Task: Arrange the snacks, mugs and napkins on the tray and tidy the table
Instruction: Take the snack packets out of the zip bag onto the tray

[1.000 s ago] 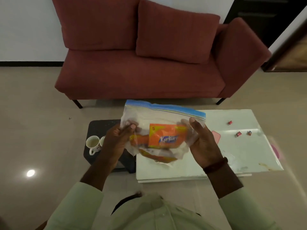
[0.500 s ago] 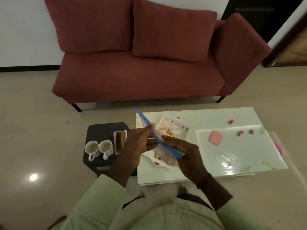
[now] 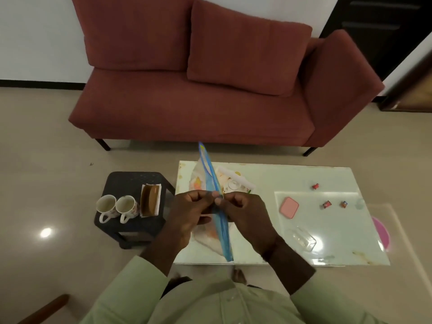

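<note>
Two hands meet over the glass table (image 3: 268,181): the left hand (image 3: 189,212) and right hand (image 3: 245,212) each pinch the blue zip strip of a clear zip bag (image 3: 214,181), held edge-up above the table's left end, snack packets dimly visible inside. Left of the table, two mugs (image 3: 117,206) and a napkin holder (image 3: 150,201) wait on a dark stool (image 3: 131,181). Toward the table's right end lie a pink lid (image 3: 289,207), a clear container (image 3: 302,238) and three small wrapped sweets (image 3: 326,204). A patterned tray (image 3: 233,181) sits on the table beneath the bag.

Risks appear modest: the thin seal could slip from the fingertips, a sharp tug could split the film or spill the snacks, and a falling bag could scatter the nearby items. No brand or lettering is legible at this moment; the packets show only orange blur.
</note>
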### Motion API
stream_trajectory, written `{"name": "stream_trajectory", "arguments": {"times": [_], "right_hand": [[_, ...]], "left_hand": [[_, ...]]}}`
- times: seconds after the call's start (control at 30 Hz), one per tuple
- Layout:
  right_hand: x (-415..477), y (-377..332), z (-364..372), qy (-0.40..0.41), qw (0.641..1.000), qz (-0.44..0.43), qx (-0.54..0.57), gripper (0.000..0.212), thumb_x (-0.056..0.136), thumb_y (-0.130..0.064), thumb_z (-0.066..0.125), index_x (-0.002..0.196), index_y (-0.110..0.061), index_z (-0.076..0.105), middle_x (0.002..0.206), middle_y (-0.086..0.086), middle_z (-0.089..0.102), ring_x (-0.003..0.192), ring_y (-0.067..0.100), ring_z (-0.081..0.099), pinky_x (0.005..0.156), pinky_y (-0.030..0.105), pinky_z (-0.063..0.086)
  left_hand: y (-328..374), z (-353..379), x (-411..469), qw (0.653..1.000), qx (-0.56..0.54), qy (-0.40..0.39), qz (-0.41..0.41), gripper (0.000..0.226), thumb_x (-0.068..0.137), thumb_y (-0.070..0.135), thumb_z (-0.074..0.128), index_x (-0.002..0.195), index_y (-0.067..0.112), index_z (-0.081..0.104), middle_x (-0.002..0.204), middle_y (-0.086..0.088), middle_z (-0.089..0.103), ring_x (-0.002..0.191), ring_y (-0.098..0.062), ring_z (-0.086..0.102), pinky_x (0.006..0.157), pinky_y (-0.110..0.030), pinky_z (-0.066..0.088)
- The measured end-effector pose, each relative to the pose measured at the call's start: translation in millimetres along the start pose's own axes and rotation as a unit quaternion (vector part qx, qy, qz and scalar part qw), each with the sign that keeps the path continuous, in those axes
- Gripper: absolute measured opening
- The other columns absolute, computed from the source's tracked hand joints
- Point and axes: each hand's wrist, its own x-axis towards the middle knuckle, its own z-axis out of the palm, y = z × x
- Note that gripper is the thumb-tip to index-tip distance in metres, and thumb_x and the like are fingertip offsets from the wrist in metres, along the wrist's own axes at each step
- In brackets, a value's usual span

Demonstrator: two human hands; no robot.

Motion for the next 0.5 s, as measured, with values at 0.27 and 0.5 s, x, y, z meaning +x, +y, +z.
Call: {"name": "stream_trajectory", "arguments": {"times": [0.27,0.5], "right_hand": [[9.3,-6.5,-33.2,-0.092,0.993,0.051,0.057,0.015,0.085,-0.025,0.075,0.084,-0.01,0.073,0.074,0.005,0.074,0.067,0.021,0.07,0.063,0.029,0.06],[8.2,-0.3,-17.2,0.001,0.998,0.026,-0.052,0.007,0.083,-0.02,0.074,0.079,-0.015,0.072,0.064,-0.002,0.072,0.058,0.015,0.07,0.057,0.029,0.061]], "left_hand": [[-0.4,4.4,-6.4,0.995,0.029,-0.085,0.053,0.012,0.087,0.024,0.067,0.092,0.016,0.074,0.082,-0.001,0.077,0.079,-0.016,0.075,0.063,-0.02,0.056],[-10.6,9.6,-7.8,0.993,0.06,-0.07,0.074,0.009,0.089,0.019,0.066,0.087,0.024,0.073,0.081,0.004,0.077,0.078,-0.016,0.075,0.063,-0.021,0.057]]}}
